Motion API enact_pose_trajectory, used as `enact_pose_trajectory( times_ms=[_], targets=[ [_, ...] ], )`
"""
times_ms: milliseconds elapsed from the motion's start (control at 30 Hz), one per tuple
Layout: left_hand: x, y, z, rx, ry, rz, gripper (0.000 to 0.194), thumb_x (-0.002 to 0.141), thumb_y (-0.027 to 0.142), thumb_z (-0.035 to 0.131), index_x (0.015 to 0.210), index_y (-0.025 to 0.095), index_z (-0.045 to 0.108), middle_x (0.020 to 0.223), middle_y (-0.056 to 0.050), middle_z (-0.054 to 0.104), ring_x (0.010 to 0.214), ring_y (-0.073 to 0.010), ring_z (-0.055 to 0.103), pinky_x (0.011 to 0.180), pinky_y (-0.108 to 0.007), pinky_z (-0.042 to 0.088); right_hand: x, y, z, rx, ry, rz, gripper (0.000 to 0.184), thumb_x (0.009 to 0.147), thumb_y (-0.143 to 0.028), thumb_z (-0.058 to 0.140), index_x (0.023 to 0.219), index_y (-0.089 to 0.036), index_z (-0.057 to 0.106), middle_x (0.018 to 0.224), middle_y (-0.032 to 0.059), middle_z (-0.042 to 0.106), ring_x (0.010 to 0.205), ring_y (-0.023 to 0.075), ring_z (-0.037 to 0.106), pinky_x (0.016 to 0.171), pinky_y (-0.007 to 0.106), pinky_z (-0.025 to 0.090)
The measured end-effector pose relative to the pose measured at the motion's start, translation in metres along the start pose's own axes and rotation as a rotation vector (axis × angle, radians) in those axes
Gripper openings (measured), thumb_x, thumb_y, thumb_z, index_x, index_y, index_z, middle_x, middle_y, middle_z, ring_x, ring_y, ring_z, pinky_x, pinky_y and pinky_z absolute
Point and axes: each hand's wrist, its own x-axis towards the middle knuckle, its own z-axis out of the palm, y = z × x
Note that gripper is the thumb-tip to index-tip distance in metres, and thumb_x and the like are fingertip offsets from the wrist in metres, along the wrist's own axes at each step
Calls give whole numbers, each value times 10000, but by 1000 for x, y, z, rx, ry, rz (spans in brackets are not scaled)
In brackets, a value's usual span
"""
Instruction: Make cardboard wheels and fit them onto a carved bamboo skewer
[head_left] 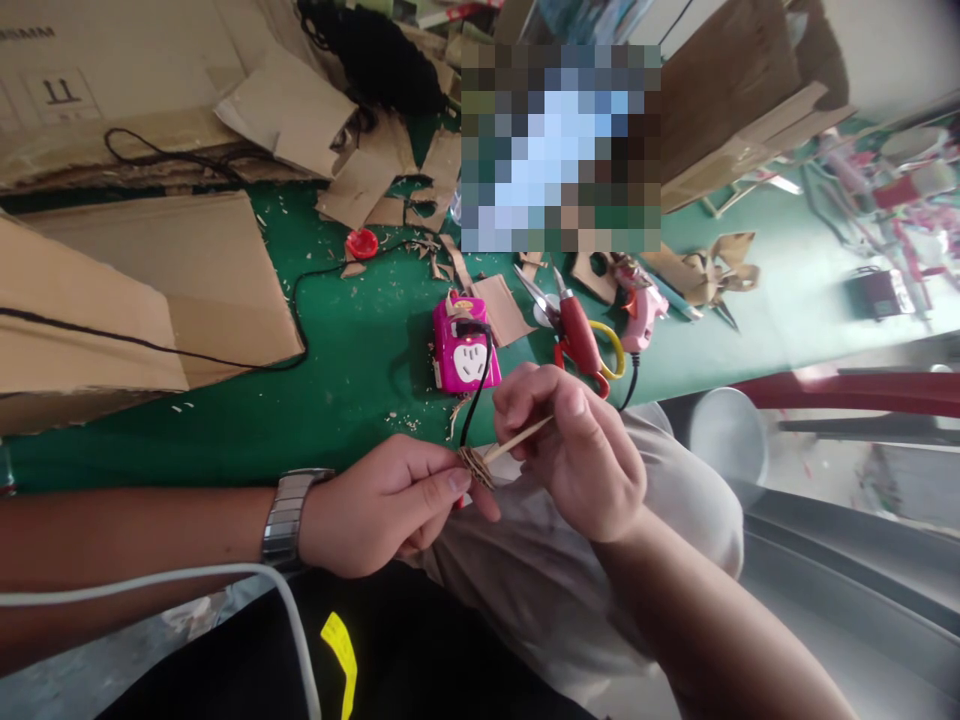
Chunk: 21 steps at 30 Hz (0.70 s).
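Observation:
Between the thumb and fingers of my left hand [379, 505] is a small layered cardboard piece [478, 468], held just in front of my lap. My right hand [585, 455] is closed in a pinch on a thin wooden stick [519, 438]. The stick slants down to the left, and its lower end meets the cardboard piece; whether it goes into the piece I cannot tell. Something small and red peeks out under my left fingers, mostly hidden. Just beyond my hands, a pink power socket [469, 365] with a black plug stands on the green table [360, 345].
Scissors [541, 300], a red-handled tool [579, 325] and a pink glue gun [641, 315] lie beyond my right hand. A black cord crosses the table to the left, over a cardboard box [217, 270]. Cardboard scraps [360, 185] and a red round dish [361, 243] lie further back.

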Motion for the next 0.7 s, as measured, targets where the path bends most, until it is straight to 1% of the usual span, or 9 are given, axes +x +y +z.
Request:
enact_pose_trajectory(
  times_ms=[133, 200, 267, 367, 467, 533, 600, 633, 700],
  targets=[
    [0, -1, -3, -183, -108, -50, 481, 1038, 591, 556, 1027, 128, 688, 436, 126, 364, 347, -69, 246, 385, -207, 263, 0, -1, -5, -97, -88, -56, 449, 1150, -479, 375, 909, -200, 632, 862, 37, 574, 634, 131, 490, 548, 304, 402],
    [1, -1, -4, -209, -130, -53, 472, 1041, 580, 554, 1031, 128, 691, 431, 130, 356, 340, -69, 235, 385, -208, 271, -1, -3, -5, -110, -91, -58, 452, 1149, -488, 376, 914, -201, 633, 866, 37, 575, 631, 129, 494, 543, 299, 404],
    [1, -1, -4, -157, -104, -32, 475, 1042, 573, 556, 1034, 121, 702, 444, 119, 379, 360, -69, 256, 397, -205, 275, -1, -3, -3, -99, -56, -48, 448, 1150, -477, 380, 904, -201, 633, 853, 35, 574, 621, 127, 490, 534, 295, 396],
    [1, -1, -3, 3, -2, 7, 498, 1052, 564, 541, 1066, 101, 723, 475, 99, 410, 413, -71, 290, 420, -197, 255, -1, 0, 3, -71, 44, -7, 450, 1148, -465, 401, 860, -199, 622, 809, 22, 565, 589, 117, 480, 516, 283, 380],
    [1, -2, -2, 167, 118, 50, 473, 1052, 529, 554, 1066, 92, 736, 513, 96, 396, 459, -68, 286, 432, -191, 227, 0, 4, 7, -53, 117, 104, 459, 1129, -514, 452, 832, -201, 611, 721, -3, 539, 539, 109, 480, 485, 266, 355],
    [1, -2, -2, 234, 153, 57, 451, 1052, 505, 562, 1053, 92, 744, 533, 96, 385, 471, -65, 279, 433, -190, 219, 2, 3, 7, -1, 114, 196, 469, 1109, -566, 470, 853, -205, 623, 676, -17, 524, 518, 109, 482, 473, 256, 345],
    [2, -2, -2, 211, 144, 50, 458, 1056, 508, 549, 1061, 93, 745, 527, 96, 383, 464, -66, 276, 430, -191, 215, 3, 0, 3, 90, 80, 254, 478, 1084, -621, 484, 936, -208, 673, 734, -5, 570, 541, 113, 499, 481, 251, 368],
    [3, -2, -3, 166, 128, 44, 470, 1056, 520, 542, 1069, 94, 741, 515, 99, 382, 455, -67, 271, 427, -192, 214, 4, -3, 0, 130, 61, 266, 478, 1070, -641, 498, 1000, -214, 701, 811, 11, 610, 579, 119, 525, 496, 253, 396],
    [4, -2, -4, 45, 83, 16, 484, 1050, 546, 542, 1076, 99, 727, 489, 108, 373, 430, -67, 247, 417, -194, 210, 5, -11, -10, 157, 41, 238, 467, 1044, -653, 539, 1128, -238, 735, 1000, 42, 664, 698, 144, 592, 555, 269, 470]
  ],
)
